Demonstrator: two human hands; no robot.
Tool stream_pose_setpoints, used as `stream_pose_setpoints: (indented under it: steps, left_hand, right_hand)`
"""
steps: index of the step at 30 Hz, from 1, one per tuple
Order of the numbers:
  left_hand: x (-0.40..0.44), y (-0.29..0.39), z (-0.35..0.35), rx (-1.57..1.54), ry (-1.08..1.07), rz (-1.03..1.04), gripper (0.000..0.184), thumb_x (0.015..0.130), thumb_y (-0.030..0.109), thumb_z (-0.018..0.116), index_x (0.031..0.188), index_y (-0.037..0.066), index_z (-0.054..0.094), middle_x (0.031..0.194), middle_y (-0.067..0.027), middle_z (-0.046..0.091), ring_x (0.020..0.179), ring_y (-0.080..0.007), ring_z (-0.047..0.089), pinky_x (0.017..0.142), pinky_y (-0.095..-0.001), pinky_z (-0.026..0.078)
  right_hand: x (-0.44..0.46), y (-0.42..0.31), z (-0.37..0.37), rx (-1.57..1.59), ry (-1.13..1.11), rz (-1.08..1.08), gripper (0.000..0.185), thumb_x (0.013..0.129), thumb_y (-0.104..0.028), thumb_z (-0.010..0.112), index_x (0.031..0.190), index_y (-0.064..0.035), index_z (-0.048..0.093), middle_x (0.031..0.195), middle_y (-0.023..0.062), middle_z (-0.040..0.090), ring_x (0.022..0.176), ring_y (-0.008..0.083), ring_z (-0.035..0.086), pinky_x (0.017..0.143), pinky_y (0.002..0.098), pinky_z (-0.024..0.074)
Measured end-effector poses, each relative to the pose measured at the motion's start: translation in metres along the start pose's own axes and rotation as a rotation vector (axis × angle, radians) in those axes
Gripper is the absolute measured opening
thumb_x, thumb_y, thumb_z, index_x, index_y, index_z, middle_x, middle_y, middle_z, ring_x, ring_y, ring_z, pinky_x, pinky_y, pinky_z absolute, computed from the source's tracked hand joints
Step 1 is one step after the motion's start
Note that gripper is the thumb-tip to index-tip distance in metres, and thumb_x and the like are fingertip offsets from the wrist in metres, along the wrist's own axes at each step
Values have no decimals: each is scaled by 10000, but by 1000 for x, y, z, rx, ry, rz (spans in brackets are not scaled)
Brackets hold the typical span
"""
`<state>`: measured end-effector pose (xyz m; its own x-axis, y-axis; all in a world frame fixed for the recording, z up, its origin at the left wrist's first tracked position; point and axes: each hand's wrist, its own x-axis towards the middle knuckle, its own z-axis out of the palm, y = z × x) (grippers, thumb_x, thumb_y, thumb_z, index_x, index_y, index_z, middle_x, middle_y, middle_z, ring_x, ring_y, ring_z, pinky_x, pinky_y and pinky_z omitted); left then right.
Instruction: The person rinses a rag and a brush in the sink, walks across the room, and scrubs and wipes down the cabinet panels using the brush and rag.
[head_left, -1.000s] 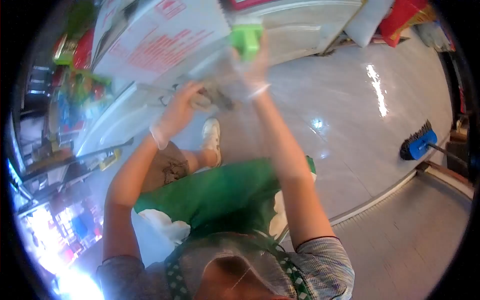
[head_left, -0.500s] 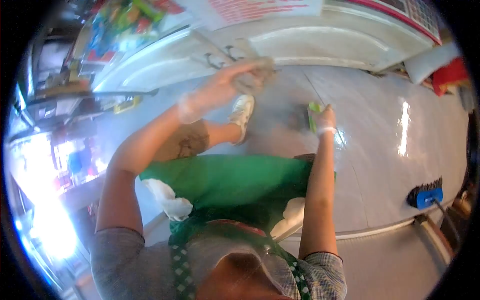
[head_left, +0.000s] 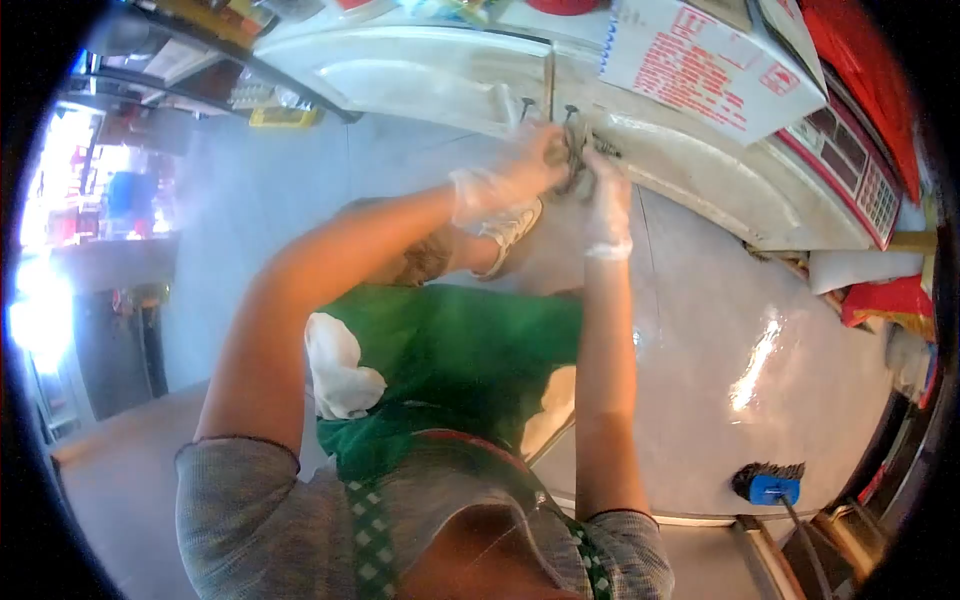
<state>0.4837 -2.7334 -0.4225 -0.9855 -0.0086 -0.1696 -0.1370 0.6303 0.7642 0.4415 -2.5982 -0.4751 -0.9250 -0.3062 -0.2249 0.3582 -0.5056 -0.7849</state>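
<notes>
My left hand (head_left: 535,165), in a thin clear glove, is closed round a greyish, dark-streaked thing (head_left: 572,170) in front of the white cabinet. Motion blur hides what kind it is. My right hand (head_left: 606,195), gloved too, meets it from the right with bent fingers. Between the hands and just beyond the right fingertips, dark, bristle-like marks show, but whether they belong to a brush I cannot tell. The green object seen earlier in the right hand is out of sight. A green apron (head_left: 460,335) covers my lap below the hands.
White cabinet doors (head_left: 420,75) with dark handles stand ahead, a printed white carton (head_left: 690,65) above them. A scale with keys (head_left: 850,165) sits at the right. On the grey floor (head_left: 690,330) lies a blue broom head (head_left: 773,488). A shoe (head_left: 512,235) shows below the hands.
My right hand has moved up and left to join the left hand at the greyish thing. The green object has gone from sight. The view has shifted, showing more carton and scale.
</notes>
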Motion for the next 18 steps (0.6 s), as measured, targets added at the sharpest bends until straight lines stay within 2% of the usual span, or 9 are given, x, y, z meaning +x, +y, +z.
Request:
stream_pose_setpoints:
  steps: [1,3,5,6,9,10,14,17,18]
  left_hand:
    - [-9,3,-11,-143,46,-174,600,798,253,579,1307,47,337,1244,-177,421,1030,-243,502,867,-333,422]
    - [-16,-18,-32,-215,222,-158,600,799,263,575,1304,45,337,1192,-160,459,1000,-233,508,843,-317,431]
    - [-29,-44,-48,-283,399,-104,599,805,268,570,1296,15,338,1140,-174,488,975,-262,529,859,-331,421]
    - [-42,-46,-62,-206,358,-79,561,814,258,561,1292,45,359,1148,-146,493,978,-235,520,850,-325,426]
    - [-61,-46,-95,-68,239,-30,470,840,231,539,1276,110,412,1143,-78,517,980,-180,504,830,-312,434]
    - [-63,-51,-98,-108,212,-42,451,846,223,534,1269,116,423,1121,-67,530,975,-179,506,827,-312,434]
    - [-62,-57,-103,-98,245,-79,378,853,229,537,1207,109,485,1032,-73,573,916,-194,545,796,-310,442]
    - [-89,-75,-122,328,68,114,327,853,229,537,1144,81,525,1008,-111,575,862,-231,576,773,-315,453]
    - [-95,-72,-130,275,48,65,312,853,223,536,1127,73,533,993,-120,575,856,-241,579,766,-319,454]
  right_hand:
    - [0,-8,25,52,-14,-64,386,775,-82,581,1131,34,489,1055,100,565,972,190,530,870,317,410]
    - [6,-14,67,169,-42,-197,399,775,-106,602,1127,40,484,1092,112,543,1022,205,500,880,326,394]
    - [21,9,99,-186,122,-666,350,768,-79,582,1089,35,504,1047,103,555,962,231,530,844,336,415]
    - [29,16,108,-357,209,-908,326,764,-65,572,1070,32,514,1024,98,560,932,244,545,826,341,425]
    - [60,11,99,-1090,158,-1355,400,691,-38,603,1080,0,521,1014,127,549,967,299,502,875,399,375]
    - [64,6,92,-1253,133,-1224,451,632,-43,619,1076,-55,541,1017,128,532,983,318,453,894,426,333]
    - [96,13,80,-1378,202,-1568,476,619,-101,635,1084,-117,537,1002,70,496,964,284,426,864,415,333]
    - [98,51,99,-1477,287,-1449,490,632,-162,626,1107,-115,514,997,64,474,960,266,423,862,439,323]
    - [122,78,98,-1529,252,-1595,444,687,-198,569,1121,-125,506,1042,75,457,933,263,445,833,459,335]
